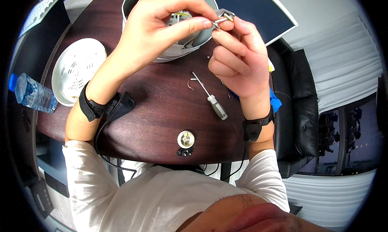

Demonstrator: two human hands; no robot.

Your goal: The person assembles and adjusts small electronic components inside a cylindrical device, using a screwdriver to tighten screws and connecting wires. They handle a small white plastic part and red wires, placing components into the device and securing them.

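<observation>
Dark wood forms the surface (161, 110), and I take the grey-handled screwdriver (210, 96) lying on it as my reference point. Above and slightly right of the screwdriver, my two hands meet around a small metal clip (224, 18). My left hand (157, 30) pinches the clip between thumb and forefinger; its remaining fingers arch over the rim of a round white housing (178, 50). My right hand (236, 58) grips the same clip from the other side with thumb and forefinger, its other fingers curled into the palm. The clip is held clear of the surface, just over the right edge of the housing.

The housing stands directly above the screwdriver, mostly hidden behind my left hand. A thin bent wire (190, 85) lies just left of the screwdriver's shaft. Below the screwdriver, near the edge of the surface, sits a small round part (186, 139) with a black piece touching its lower side. Well to the left of the screwdriver rests a round white cover (77, 70), and further left a plastic water bottle (32, 94) lies at the margin of the surface. Each wrist carries a black strap with a cable attached.
</observation>
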